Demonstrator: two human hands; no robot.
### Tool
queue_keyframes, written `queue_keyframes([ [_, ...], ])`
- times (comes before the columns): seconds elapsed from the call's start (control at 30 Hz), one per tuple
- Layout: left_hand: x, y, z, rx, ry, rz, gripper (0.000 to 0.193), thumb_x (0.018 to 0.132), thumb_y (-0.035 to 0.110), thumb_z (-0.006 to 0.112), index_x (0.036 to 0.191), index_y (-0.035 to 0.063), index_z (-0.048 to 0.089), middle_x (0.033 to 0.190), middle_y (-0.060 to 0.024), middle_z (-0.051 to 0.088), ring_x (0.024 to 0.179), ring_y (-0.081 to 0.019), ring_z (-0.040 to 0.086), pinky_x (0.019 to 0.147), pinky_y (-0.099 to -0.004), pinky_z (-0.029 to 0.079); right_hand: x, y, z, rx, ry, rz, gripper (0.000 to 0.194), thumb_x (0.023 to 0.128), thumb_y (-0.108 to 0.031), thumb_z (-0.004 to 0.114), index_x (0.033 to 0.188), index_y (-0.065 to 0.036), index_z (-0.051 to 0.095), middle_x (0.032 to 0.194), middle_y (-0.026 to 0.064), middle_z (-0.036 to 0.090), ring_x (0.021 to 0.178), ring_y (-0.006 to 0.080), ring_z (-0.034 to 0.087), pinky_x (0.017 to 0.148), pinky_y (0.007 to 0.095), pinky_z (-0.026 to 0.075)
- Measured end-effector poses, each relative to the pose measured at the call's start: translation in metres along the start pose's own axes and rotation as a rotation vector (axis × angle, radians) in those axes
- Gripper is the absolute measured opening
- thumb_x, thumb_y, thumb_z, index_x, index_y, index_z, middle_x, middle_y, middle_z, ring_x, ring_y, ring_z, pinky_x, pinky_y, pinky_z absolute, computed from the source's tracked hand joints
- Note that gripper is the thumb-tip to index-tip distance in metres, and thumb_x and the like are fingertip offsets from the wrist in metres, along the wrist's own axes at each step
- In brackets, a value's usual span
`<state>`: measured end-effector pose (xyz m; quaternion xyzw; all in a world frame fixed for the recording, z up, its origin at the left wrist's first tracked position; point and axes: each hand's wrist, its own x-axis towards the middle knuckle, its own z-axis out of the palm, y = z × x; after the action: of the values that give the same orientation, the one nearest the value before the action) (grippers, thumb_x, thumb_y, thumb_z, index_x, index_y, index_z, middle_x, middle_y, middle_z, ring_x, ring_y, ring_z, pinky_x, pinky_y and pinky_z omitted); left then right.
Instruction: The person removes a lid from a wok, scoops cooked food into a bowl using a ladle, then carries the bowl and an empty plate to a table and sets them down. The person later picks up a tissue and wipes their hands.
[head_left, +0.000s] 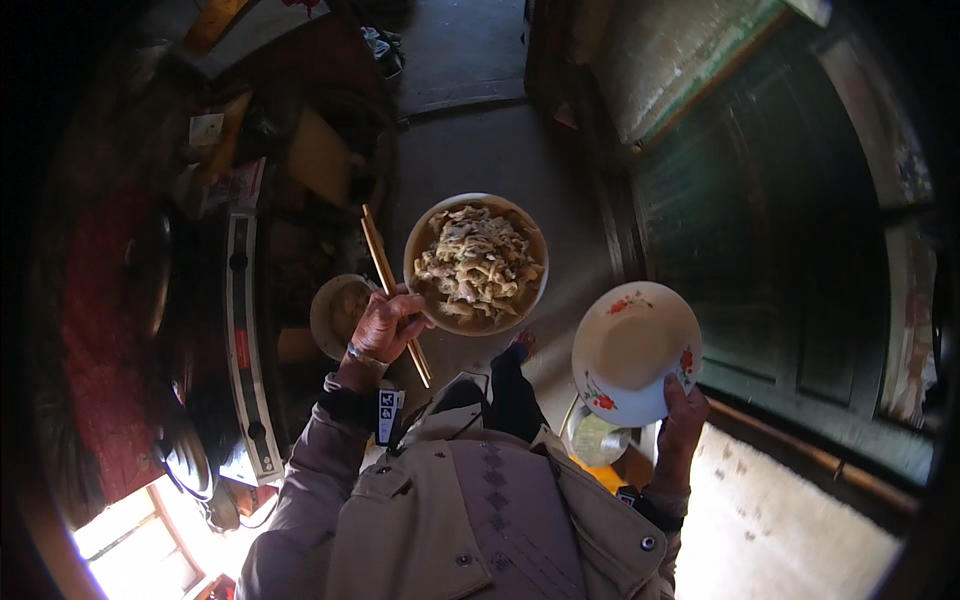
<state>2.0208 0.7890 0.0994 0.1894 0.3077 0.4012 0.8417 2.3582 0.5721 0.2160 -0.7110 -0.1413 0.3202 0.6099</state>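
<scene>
My left hand (384, 326) grips the near left edge of a round bowl (480, 196), with a pair of wooden chopsticks (379, 251) held in the same hand. Heaped in the bowl is pale, shredded or sliced food (480, 262), which looks moist; its exact kind is unclear. Out to the right, my right hand (684, 405) pinches the rim of a white plate (634, 349) decorated with red flowers and green leaves. The plate is tilted, its inner face bare. Both vessels are held above the floor.
Below my left hand, a second bowl (318, 319) is partly hidden. A stove-like metal panel with knobs (241, 300) runs along the left. On the right stands a dark green panelled door (757, 225). A clear container (596, 435) sits below the plate.
</scene>
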Motion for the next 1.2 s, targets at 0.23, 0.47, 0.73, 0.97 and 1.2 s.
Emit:
queue_keyframes([
  [0.23,0.020,0.008,-0.005,0.176,-0.002,0.026,0.016,0.083,0.014,0.062,0.091,-0.0002,0.063,0.084,-0.0082,0.066,0.074,-0.0196,0.066,0.066,-0.0268,0.055,0.039,0.040,0.029,0.012,-0.071,-0.023,0.017,0.090,-0.013,0.061,0.095,0.003,0.065,0.085,0.0008,0.064,0.072,0.0063,0.055,0.065,0.0230,0.043],
  [0.47,0.069,0.010,0.006,0.314,0.089,0.207,0.017,0.083,0.012,0.063,0.099,0.0040,0.062,0.093,-0.0058,0.064,0.083,-0.0189,0.065,0.077,-0.0312,0.055,0.146,0.013,0.081,-0.081,-0.280,-0.015,0.017,0.089,-0.014,0.062,0.095,0.001,0.064,0.087,-0.0001,0.062,0.071,0.0054,0.053,0.065,0.0212,0.042],
  [0.73,0.125,0.053,0.010,1.053,-0.020,0.647,0.024,0.080,0.008,0.066,0.103,0.0074,0.059,0.097,-0.0063,0.063,0.084,-0.0202,0.063,0.077,-0.0314,0.051,0.214,-0.007,0.136,-0.043,-0.285,-0.037,0.016,0.090,-0.015,0.061,0.091,0.000,0.063,0.083,-0.0001,0.061,0.069,0.0060,0.053,0.063,0.0218,0.042],
  [0.97,0.167,0.081,0.020,1.532,0.063,0.859,0.025,0.074,0.002,0.068,0.098,0.0045,0.060,0.092,-0.0101,0.063,0.079,-0.0246,0.061,0.068,-0.0326,0.048,0.269,-0.018,0.212,0.054,-0.376,-0.038,0.015,0.090,-0.013,0.059,0.090,0.001,0.063,0.084,-0.0015,0.061,0.070,0.0053,0.054,0.064,0.0207,0.043],
  [1.2,0.201,0.078,0.000,1.220,0.175,0.518,0.019,0.076,-0.001,0.067,0.092,0.0071,0.061,0.073,-0.0040,0.061,0.065,-0.0138,0.059,0.058,-0.0244,0.047,0.297,-0.035,0.270,0.025,-0.501,-0.001,0.015,0.090,-0.015,0.060,0.081,-0.003,0.061,0.073,-0.0052,0.055,0.065,0.0031,0.048,0.060,0.0196,0.039],
])
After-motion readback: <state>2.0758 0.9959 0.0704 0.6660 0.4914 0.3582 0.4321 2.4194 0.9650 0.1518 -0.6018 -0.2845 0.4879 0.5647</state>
